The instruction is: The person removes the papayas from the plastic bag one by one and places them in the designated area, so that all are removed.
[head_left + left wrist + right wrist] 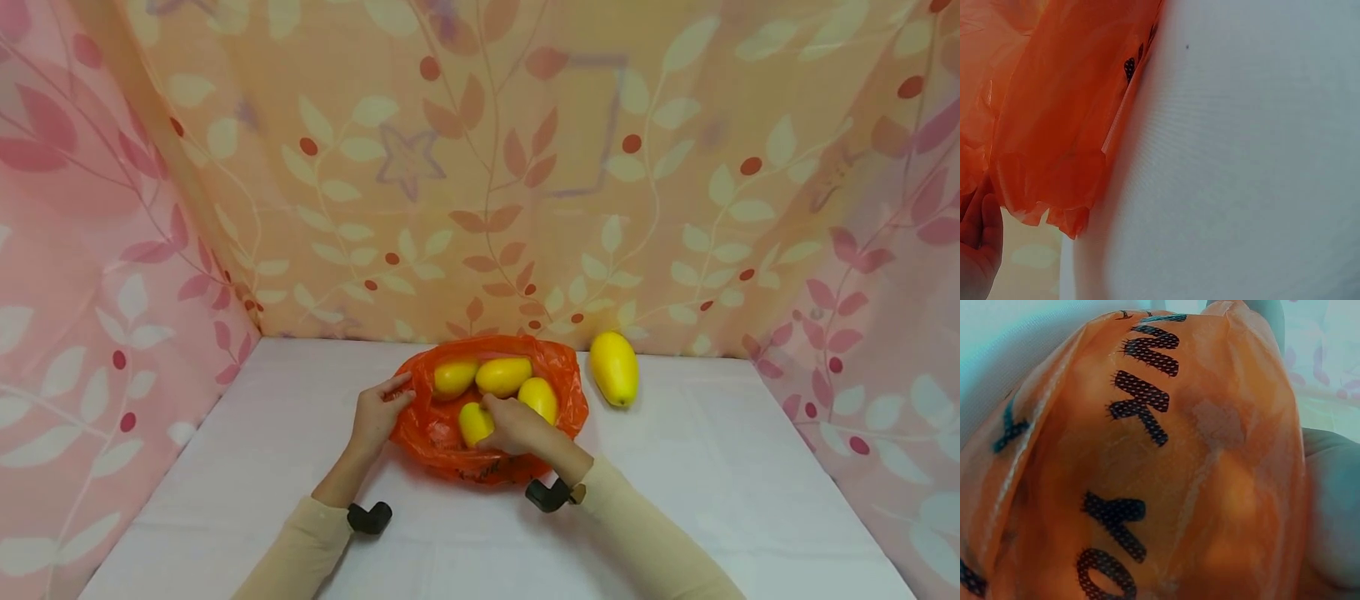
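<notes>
An orange-red plastic bag (442, 463) lies with its mouth spread wide at the back middle of the table. Its left rim is pinched by my left hand (375, 419); in the left wrist view, that hand's fingers (991, 228) meet the crinkled plastic. Reaching into the bag, my right hand (521, 427) grips a yellow mango (474, 423) between thumb and fingers. Beyond it are a mango (453, 379) at left, another (505, 377) at the back and one (538, 398) at right, partly covered by the hand. The printed bag side (1210, 481) fills most of the right wrist view.
Outside the bag, to its right, another mango (615, 370) lies near the back of the white-covered table (690, 475). A patterned cloth (480, 167) hangs behind the table, with pink cloth along both sides. Each wrist wears a black camera mount.
</notes>
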A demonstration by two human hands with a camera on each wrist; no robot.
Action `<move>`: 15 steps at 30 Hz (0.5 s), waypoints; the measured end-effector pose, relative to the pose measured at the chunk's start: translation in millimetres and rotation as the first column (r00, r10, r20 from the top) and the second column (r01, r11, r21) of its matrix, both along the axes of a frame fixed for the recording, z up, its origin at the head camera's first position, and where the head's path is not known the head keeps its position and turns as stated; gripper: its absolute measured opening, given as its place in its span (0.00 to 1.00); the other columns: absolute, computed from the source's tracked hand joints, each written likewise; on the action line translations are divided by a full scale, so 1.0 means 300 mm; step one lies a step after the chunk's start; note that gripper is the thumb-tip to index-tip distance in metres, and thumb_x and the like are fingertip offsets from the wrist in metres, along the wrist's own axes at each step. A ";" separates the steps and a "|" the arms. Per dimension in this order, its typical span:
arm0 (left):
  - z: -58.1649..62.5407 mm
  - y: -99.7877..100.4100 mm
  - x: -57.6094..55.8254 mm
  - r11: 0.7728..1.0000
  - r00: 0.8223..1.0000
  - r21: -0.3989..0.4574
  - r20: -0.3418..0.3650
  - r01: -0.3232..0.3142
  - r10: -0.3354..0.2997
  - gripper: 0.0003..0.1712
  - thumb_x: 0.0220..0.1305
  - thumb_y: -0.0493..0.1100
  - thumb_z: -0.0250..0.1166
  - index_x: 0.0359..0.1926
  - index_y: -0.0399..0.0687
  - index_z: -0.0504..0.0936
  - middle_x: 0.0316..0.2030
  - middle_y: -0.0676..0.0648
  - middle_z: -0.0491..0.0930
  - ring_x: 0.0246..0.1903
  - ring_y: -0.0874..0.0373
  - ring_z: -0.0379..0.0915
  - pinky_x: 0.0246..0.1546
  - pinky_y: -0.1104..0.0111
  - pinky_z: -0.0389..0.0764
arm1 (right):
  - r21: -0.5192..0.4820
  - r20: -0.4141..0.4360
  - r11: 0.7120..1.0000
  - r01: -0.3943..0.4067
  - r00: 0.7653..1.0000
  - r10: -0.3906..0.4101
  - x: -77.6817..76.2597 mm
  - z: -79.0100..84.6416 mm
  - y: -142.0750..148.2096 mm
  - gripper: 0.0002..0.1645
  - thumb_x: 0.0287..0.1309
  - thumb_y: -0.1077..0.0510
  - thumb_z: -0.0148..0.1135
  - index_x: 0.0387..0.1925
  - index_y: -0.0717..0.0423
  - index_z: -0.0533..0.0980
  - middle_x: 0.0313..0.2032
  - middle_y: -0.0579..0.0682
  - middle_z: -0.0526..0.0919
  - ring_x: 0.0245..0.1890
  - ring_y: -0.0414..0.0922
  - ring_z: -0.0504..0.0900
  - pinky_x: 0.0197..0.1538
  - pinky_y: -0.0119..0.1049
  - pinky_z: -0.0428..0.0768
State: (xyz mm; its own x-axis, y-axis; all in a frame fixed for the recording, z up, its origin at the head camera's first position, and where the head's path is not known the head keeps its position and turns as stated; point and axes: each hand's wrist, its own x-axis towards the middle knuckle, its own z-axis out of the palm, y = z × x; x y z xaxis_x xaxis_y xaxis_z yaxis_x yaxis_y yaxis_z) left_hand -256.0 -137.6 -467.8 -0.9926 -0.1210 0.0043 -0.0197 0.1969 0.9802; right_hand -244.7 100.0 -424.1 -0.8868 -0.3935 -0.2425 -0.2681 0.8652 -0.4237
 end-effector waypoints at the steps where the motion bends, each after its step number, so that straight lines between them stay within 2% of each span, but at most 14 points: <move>1: 0.000 -0.001 -0.002 1.000 1.000 0.000 0.000 -0.001 0.001 0.24 0.64 0.39 0.64 0.61 0.40 0.77 0.63 0.37 0.73 0.68 0.45 0.63 0.65 0.55 0.71 | 0.002 0.001 1.000 0.001 1.000 -0.001 -0.002 0.002 -0.001 0.38 0.51 0.45 0.73 0.59 0.51 0.68 0.48 0.52 0.80 0.46 0.48 0.76 0.57 0.47 0.78; 15: -0.006 -0.001 -0.007 1.000 1.000 0.001 0.005 0.005 -0.005 0.24 0.64 0.38 0.64 0.61 0.40 0.77 0.64 0.37 0.73 0.68 0.47 0.63 0.64 0.56 0.71 | 0.007 -0.009 1.000 -0.015 1.000 0.015 0.002 0.009 -0.006 0.37 0.51 0.46 0.73 0.59 0.52 0.68 0.49 0.52 0.80 0.46 0.48 0.77 0.58 0.46 0.78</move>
State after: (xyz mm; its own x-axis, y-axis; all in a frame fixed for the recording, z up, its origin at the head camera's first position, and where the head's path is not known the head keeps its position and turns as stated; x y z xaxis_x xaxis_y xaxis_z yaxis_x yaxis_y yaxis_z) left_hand -258.0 -137.9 -469.6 -0.9933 -0.1156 -0.0005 -0.0233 0.1959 0.9803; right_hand -244.0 98.2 -421.5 -0.8830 -0.4050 -0.2375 -0.2848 0.8642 -0.4147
